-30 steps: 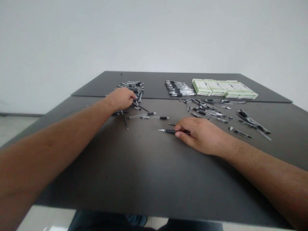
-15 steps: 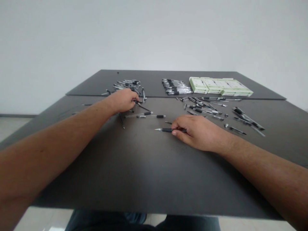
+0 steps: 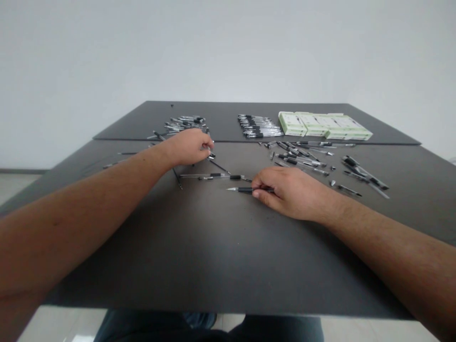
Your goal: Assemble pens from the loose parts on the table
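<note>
My right hand (image 3: 290,192) rests low over the table, its fingers closed round a pen (image 3: 245,190) with a black grip and a silver tip that points left. The pen's rear end is hidden in the hand. Farther off on the left, my left hand (image 3: 190,146) has thumb and fingers pinched together among loose pen parts; what they hold is too small to make out. Just in front of it lie a thin dark refill (image 3: 219,166), a clear pen barrel with a black grip (image 3: 235,177) and another dark refill (image 3: 177,179).
Behind my left hand is a heap of pens (image 3: 183,122). A neat row of pens (image 3: 259,126) lies at the back centre, beside green-and-white boxes (image 3: 322,124). Loose barrels and caps (image 3: 302,161) are scattered on the right, with more pens (image 3: 365,173) beyond them.
My left hand has shifted a little to the right. The clear barrels in front of it have slid slightly nearer to me. My right hand keeps its hold on the pen.
</note>
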Demonstrator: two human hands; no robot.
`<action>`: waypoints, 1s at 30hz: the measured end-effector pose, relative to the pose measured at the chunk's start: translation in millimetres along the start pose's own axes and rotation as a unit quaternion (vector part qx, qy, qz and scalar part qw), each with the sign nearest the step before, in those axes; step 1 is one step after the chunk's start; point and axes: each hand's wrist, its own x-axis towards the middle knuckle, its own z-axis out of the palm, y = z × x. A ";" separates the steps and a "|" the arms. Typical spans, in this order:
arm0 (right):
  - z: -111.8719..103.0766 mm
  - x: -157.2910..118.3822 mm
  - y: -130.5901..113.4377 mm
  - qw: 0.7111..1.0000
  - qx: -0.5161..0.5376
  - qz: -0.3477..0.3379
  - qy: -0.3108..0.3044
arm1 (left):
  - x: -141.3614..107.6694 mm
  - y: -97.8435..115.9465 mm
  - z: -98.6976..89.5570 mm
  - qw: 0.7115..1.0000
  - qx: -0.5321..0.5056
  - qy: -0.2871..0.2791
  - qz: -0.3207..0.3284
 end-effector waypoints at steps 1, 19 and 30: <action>-0.3 0.0 -0.1 1.000 0.000 0.001 0.000 | 2.8 3.1 0.8 1.000 0.010 -0.010 -0.002; -0.9 2.4 1.9 1.000 -0.022 0.001 0.003 | 4.9 25.7 -7.0 0.997 -0.046 0.043 -0.052; -2.4 3.0 6.7 0.999 -0.014 0.019 0.024 | -79.4 50.3 -18.0 0.810 -0.531 0.234 -0.087</action>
